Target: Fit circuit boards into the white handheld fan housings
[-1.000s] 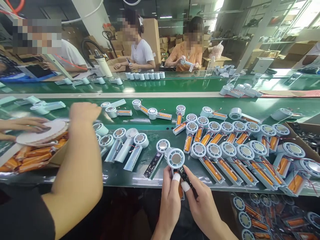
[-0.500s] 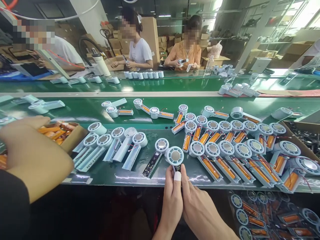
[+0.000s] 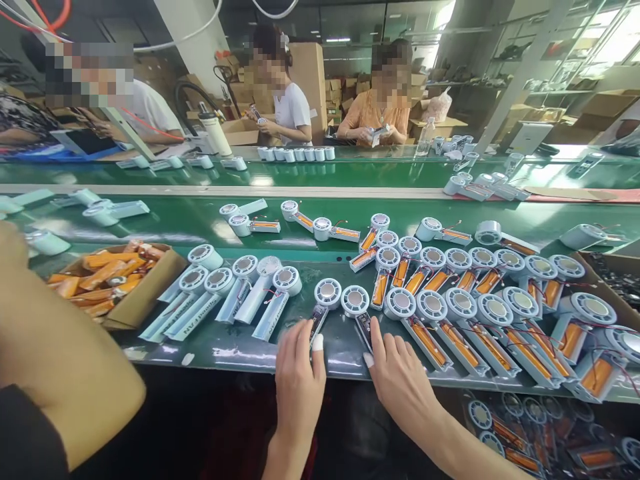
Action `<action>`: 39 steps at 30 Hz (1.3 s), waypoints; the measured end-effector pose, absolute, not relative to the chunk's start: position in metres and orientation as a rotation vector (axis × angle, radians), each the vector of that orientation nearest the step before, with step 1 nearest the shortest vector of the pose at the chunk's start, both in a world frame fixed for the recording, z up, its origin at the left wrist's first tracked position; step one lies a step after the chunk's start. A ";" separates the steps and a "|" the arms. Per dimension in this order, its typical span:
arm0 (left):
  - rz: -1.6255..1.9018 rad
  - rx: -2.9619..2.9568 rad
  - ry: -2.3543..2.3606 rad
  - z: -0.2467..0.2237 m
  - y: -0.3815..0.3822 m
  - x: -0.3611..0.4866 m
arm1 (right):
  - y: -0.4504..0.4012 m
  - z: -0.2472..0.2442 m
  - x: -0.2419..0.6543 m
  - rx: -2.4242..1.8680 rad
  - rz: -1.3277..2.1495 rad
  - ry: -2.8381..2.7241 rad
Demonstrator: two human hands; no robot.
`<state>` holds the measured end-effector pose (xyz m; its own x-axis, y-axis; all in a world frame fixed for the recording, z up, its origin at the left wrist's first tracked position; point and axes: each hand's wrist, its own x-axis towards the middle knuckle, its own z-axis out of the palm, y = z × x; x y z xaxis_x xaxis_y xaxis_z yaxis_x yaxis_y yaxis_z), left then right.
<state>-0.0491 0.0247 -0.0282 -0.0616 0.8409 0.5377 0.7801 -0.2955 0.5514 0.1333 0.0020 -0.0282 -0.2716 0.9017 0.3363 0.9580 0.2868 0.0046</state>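
Observation:
Two pale-blue handheld fans with round heads lie side by side near the bench's front edge, dark circuit boards showing in their open handles. My left hand [image 3: 300,363] has its fingers and thumb closed around the handle of the left fan [image 3: 328,293], covering much of that board. Thumb and index finger of my right hand [image 3: 400,367] pinch the handle of the right fan [image 3: 355,301]. White covers sit on both thumb tips. Right of my hands stand rows of similar fans [image 3: 433,305] with orange battery cells and thin red wires in their handles.
At left, a co-worker's bare arm [image 3: 75,333] reaches in beside a cardboard box [image 3: 150,297] of orange cells. Fans with closed handles [image 3: 200,313] lie near it. A box of dark parts [image 3: 610,280] stands at right. Several people sit across the green bench [image 3: 190,233].
My left hand has left the right fan and moved left onto the other fan's handle. My right hand stays on its fan, now lower on the bench. The co-worker's arm has drawn back left.

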 end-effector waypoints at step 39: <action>1.162 2.445 1.811 -0.042 0.029 -0.044 | 0.004 -0.050 0.145 -1.438 0.033 -2.016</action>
